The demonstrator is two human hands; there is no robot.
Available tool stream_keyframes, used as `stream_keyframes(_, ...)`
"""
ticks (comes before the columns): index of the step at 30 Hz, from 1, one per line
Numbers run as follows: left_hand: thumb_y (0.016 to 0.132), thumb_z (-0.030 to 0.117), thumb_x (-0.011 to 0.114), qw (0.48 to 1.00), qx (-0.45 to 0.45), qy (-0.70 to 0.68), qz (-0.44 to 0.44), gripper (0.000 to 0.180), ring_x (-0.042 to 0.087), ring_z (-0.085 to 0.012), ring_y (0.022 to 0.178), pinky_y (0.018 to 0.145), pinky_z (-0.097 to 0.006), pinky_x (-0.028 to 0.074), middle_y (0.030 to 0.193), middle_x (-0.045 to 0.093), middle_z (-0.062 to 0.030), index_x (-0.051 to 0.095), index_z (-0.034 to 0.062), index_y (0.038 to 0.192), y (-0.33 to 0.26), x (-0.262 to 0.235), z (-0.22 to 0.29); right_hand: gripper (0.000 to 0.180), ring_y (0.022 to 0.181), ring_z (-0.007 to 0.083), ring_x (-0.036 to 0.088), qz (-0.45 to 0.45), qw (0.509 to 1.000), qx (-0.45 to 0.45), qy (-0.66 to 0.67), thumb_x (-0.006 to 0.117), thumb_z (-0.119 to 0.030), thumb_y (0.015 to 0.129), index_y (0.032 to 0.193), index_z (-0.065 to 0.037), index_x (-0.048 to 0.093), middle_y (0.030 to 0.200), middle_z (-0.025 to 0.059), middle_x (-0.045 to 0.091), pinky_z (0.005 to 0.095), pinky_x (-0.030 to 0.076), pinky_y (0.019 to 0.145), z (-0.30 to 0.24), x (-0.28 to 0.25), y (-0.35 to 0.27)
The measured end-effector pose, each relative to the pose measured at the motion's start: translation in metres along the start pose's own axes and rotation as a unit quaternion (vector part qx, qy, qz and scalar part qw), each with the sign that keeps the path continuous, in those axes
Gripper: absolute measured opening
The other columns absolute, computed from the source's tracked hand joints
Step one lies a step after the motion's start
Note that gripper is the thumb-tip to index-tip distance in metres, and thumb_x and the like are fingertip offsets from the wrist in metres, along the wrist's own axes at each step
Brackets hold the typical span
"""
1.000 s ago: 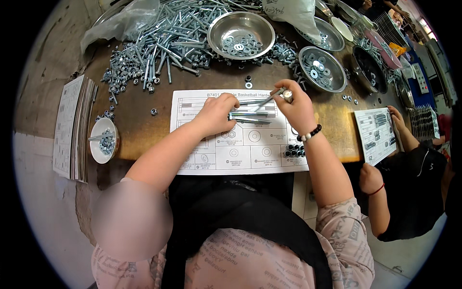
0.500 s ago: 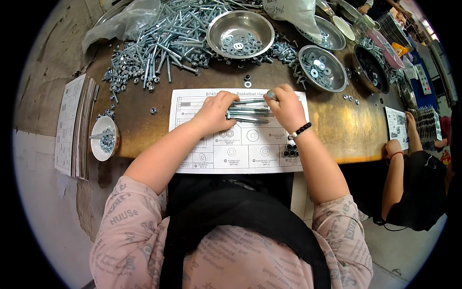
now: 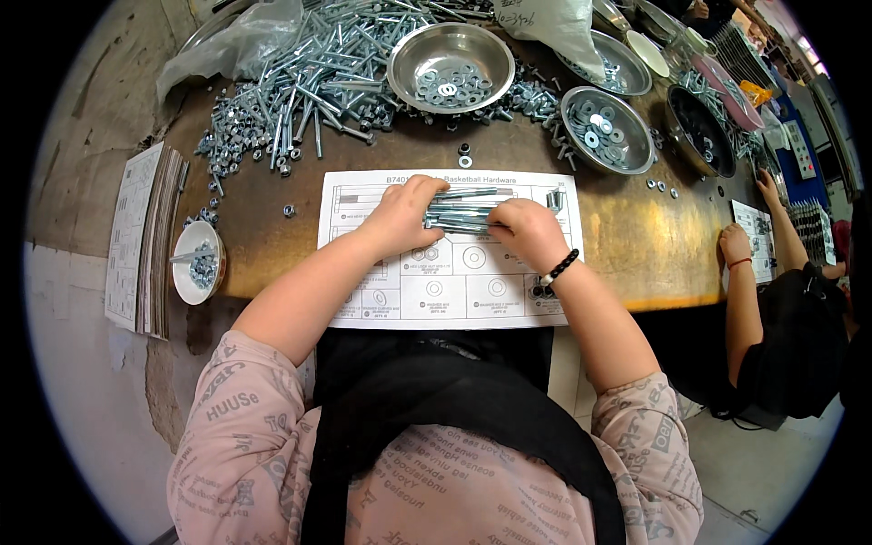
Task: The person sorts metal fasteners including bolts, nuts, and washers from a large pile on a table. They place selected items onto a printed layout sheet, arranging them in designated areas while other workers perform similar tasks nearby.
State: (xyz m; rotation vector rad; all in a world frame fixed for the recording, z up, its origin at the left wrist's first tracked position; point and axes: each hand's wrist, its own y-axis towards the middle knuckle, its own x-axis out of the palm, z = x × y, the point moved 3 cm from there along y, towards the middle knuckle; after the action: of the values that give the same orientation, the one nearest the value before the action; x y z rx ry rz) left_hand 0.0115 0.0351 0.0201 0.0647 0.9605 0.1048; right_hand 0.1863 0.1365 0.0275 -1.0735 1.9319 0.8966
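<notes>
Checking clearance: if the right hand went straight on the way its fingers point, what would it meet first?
The right hand would first meet the bolts, which it seems to be touching; the left hand lies beyond. Depth is unclear.

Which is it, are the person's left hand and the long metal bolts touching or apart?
Touching: the head view shows the left hand closed around one end of the long metal bolts, its thumb and fingers against them.

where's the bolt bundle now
In the head view, the bolt bundle is just above centre, over the sheet, between the left hand and right hand.
</notes>
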Motion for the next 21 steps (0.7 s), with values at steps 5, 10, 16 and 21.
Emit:
stream_keyframes(5, 0.062, 0.021, 0.072, 0.998, -0.019, 0.064, 0.004, 0.066, 0.05, -0.0307, 0.098, 0.09, -0.04, 0.036, 0.109, 0.049, -0.0125, 0.046, 0.0072, 0.121, 0.004, 0.003, 0.008, 0.008, 0.084, 0.0267, 0.053, 0.06, 0.996, -0.033, -0.051, 0.061, -0.01, 0.071, 0.078, -0.009, 0.064, 0.085, 0.0081, 0.058, 0.0349, 0.045, 0.074, 0.002, 0.001, 0.001)
stream_keyframes(10, 0.064, 0.024, 0.071, 0.997, -0.033, 0.063, -0.032, 0.055, 0.049, -0.0311, 0.097, 0.088, -0.039, 0.037, 0.108, 0.049, -0.0116, 0.054, 0.0083, 0.114, 0.016, 0.008, 0.009, 0.029, 0.108, 0.0235, 0.047, 0.17, 0.88, 0.246, 0.369, 0.048, -0.028, 0.09, 0.108, -0.008, 0.059, 0.115, 0.0099, 0.053, 0.0312, 0.037, 0.092, 0.032, -0.001, -0.001)
stream_keyframes(16, 0.063, 0.033, 0.071, 0.994, -0.041, 0.096, -0.005, 0.053, 0.05, -0.0314, 0.094, 0.087, -0.039, 0.038, 0.105, 0.051, -0.0104, 0.057, 0.0161, 0.112, 0.033, 0.018, 0.027, 0.062, 0.132, 0.0252, 0.021, 0.221, 0.694, 0.275, 0.628, 0.024, -0.047, 0.094, 0.133, 0.001, 0.03, 0.14, 0.0161, 0.027, 0.0356, 0.015, 0.108, 0.024, 0.016, 0.007)
stream_keyframes(21, 0.063, 0.037, 0.07, 0.991, -0.032, 0.126, 0.021, 0.051, 0.052, -0.0274, 0.089, 0.084, -0.038, 0.038, 0.101, 0.053, -0.0089, 0.059, 0.0177, 0.109, 0.032, 0.019, 0.028, 0.066, 0.133, 0.0246, 0.019, 0.222, 0.69, 0.28, 0.629, 0.021, -0.051, 0.093, 0.135, 0.0, 0.029, 0.142, 0.0157, 0.025, 0.0356, 0.012, 0.109, 0.023, 0.013, 0.006)
